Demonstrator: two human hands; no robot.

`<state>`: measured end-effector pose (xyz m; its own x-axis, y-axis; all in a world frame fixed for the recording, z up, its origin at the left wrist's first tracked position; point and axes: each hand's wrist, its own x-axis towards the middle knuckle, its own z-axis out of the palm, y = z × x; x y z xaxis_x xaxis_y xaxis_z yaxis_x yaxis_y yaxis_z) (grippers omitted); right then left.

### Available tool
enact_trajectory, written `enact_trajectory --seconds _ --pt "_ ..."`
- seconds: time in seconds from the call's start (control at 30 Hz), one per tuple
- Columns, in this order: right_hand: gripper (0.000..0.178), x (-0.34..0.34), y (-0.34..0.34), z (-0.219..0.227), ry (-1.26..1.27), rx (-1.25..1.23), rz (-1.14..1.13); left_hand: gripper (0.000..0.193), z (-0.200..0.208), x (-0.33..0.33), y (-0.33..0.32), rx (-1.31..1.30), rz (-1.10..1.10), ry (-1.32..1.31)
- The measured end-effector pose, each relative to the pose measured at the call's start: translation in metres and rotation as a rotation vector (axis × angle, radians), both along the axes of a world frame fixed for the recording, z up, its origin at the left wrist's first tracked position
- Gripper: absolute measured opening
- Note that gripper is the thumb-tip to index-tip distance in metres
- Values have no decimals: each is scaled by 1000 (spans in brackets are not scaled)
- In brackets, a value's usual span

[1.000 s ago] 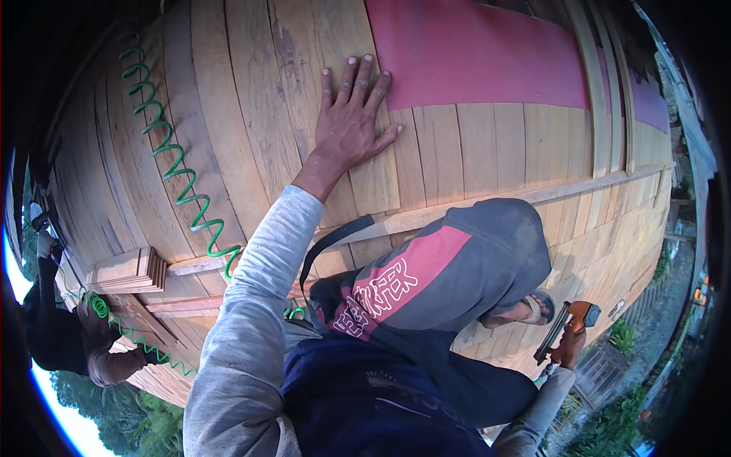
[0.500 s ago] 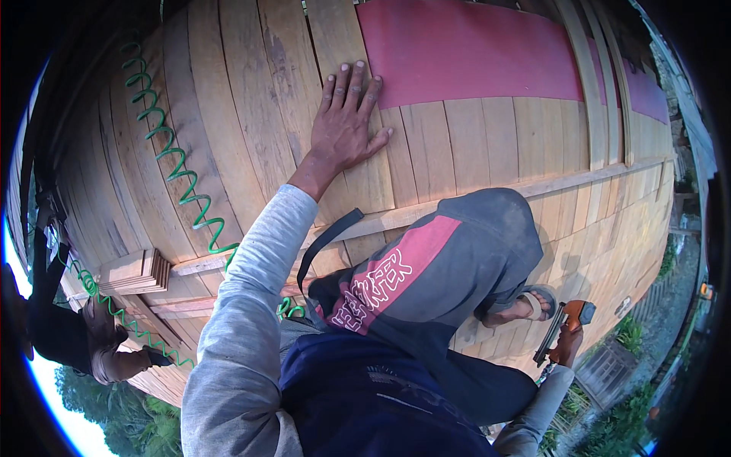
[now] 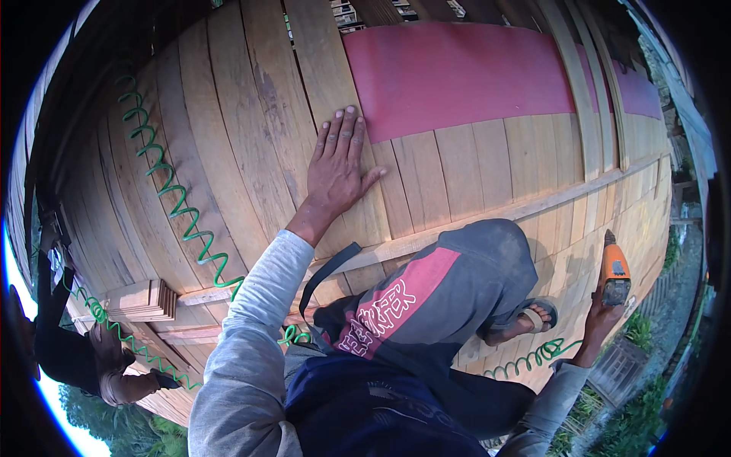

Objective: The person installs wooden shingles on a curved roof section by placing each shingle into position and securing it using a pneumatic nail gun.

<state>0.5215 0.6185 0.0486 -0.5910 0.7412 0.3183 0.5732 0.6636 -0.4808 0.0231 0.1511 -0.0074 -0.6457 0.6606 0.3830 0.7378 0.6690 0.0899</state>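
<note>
My left hand [image 3: 336, 171] lies flat on a long wooden board [image 3: 324, 68], fingers stretched toward the far side and its thumb out to the right. The fingertips are beside the near left corner of a red sheet [image 3: 457, 76]. Off to the right, my right hand [image 3: 604, 316] grips an orange and black nail gun [image 3: 615, 266], whose far end points away from me over the boards. Part of its grip is hidden by my fingers. A green coiled hose [image 3: 525, 369] runs near my right wrist.
A wooden batten [image 3: 411, 242] crosses the boarded slope. Long strips [image 3: 601, 99] lie over the red sheet at right. Stacked short boards [image 3: 145, 301] rest at left, near another person [image 3: 76, 365]. Another green coiled hose [image 3: 179, 202] stretches across the left boards. Ground shows beyond the right edge.
My right hand has swung the nail gun up and forward, farther from my body, and turned it. My left hand stays flat on the board. The view has tilted slightly.
</note>
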Motion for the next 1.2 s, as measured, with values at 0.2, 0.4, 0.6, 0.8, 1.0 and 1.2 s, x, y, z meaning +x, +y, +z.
enact_trajectory --seconds 0.2,0.4,0.6,0.8,1.0,1.2 --pt "57 -212 -109 117 40 -82 709 48 44 -66 -37 -76 -299 40" --pt "58 -342 -208 127 -212 292 1142 44 35 -76 -45 -5 -351 96" --pt "54 -388 -237 95 -296 275 1272 41 31 -73 -42 23 -352 122" --pt "54 -401 -249 86 -269 200 1273 42 31 -71 -45 -20 -339 115" --pt "47 -400 -256 86 -317 129 1203 50 32 -69 -49 -10 -320 105" --pt "43 -398 -268 91 -280 162 1220 49 26 -76 -52 64 -307 16"
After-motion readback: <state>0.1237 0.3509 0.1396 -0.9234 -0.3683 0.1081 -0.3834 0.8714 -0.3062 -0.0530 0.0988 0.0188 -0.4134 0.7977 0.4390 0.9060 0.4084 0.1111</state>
